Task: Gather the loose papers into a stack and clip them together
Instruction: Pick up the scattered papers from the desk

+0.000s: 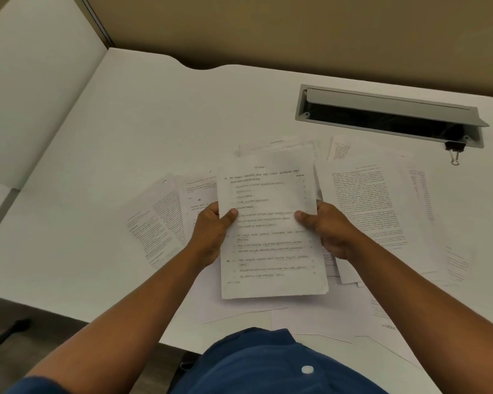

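Blue shirt fabric (268, 365) with a white button fills the bottom centre of the frame, and two bare forearms reach up from it toward the middle. White printed sheets form the stack (271, 223) held at the centre of the frame, its long axis running from bottom to top, leaning slightly left at the top, with the print upright to the viewer. The left hand (214, 231) grips the stack's left edge, thumb lying on the top page; the right hand (329, 228) grips the right edge the same way. The top page carries numbered lines in a script too blurred to read. Under and around the stack, loose papers (365, 200) lie fanned over the white surface (125, 123), spreading to the left, right and lower right; their dense text is also unreadable. Farther off, at the upper right, a black binder clip (454, 150) sits against the corner of a grey cable tray (387, 109) set into the surface.
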